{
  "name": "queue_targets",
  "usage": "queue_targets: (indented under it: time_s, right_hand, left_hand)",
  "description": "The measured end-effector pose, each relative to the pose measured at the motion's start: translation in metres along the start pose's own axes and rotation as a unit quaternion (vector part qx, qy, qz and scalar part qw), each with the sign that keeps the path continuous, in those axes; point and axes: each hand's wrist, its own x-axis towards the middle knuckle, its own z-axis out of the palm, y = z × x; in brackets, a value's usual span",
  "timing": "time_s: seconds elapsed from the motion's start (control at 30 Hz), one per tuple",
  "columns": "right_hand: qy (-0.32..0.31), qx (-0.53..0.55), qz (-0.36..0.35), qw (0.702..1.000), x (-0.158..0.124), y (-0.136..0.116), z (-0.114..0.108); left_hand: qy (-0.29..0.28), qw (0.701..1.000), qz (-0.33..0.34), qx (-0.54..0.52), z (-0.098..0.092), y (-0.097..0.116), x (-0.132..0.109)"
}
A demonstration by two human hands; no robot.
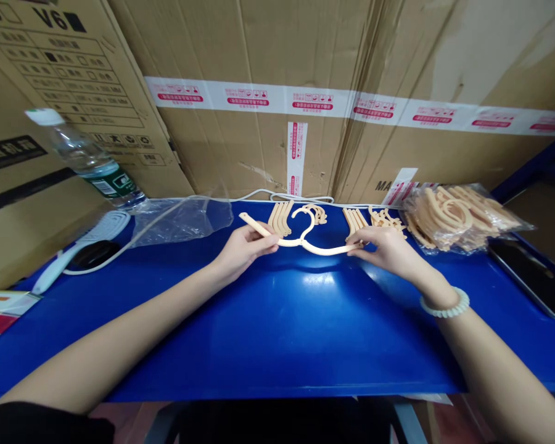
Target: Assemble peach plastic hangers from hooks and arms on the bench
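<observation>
A cream plastic hanger (324,250) with its hook pointing up spans between my two hands, held above the blue table. My left hand (245,250) pinches its left arm, whose tip sticks out past the fingers. At the other end, my right hand (386,248) grips the tip of the right arm between thumb and fingers. Behind the hanger lie several straight hanger arms (281,217) beside a few hooks (320,214). More hanger arms (354,221) and small curved pieces (385,218) lie behind my right hand, which partly hides them.
Clear bags of hanger parts (457,216) and a dark phone-like device (531,274) are on the right. Leftward are a water bottle (97,166), a hairbrush (86,243), an empty plastic bag (180,219) and a white cable. Cardboard boxes (259,55) wall off the back of the blue table (296,345).
</observation>
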Motion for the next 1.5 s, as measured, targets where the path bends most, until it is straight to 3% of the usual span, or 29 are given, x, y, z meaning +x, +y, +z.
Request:
queue_targets:
  time_s: [0.1,0.2,0.27,0.37,0.43,0.53,0.97,1.2,1.5]
  right_hand:
    - [-0.034,-0.051,0.008,0.998,0.000,0.007,-0.006]
    - [-0.075,-0.086,0.035,0.993,-0.001,0.011,-0.011]
    - [-0.104,-0.097,0.059,0.988,-0.001,0.013,-0.011]
    - [-0.137,-0.105,0.098,0.980,-0.002,0.017,-0.009]
    - [-0.153,-0.106,0.109,0.976,-0.002,0.020,-0.007]
    - [-0.161,-0.101,0.106,0.976,-0.003,0.022,-0.005]
    - [-0.096,-0.112,0.133,0.980,-0.006,0.024,-0.002]
    - [-0.075,-0.127,0.143,0.979,-0.006,0.030,0.003]
    - [-0.095,-0.122,0.157,0.975,-0.006,0.029,0.002]
  left_hand:
    - [-0.024,0.999,0.025,0.039,-0.017,0.005,0.012]
    - [-0.080,0.979,0.071,0.172,-0.033,0.008,0.020]
    - [-0.111,0.946,0.115,0.282,-0.038,0.007,0.021]
    - [-0.144,0.869,0.206,0.426,-0.039,0.003,0.020]
    - [-0.160,0.825,0.260,0.475,-0.037,0.000,0.019]
    - [-0.170,0.796,0.307,0.494,-0.036,-0.003,0.019]
    - [-0.120,0.724,0.357,0.577,-0.041,-0.014,0.020]
    - [-0.094,0.718,0.362,0.587,-0.039,-0.017,0.019]
    - [-0.078,0.705,0.348,0.613,-0.034,-0.015,0.016]
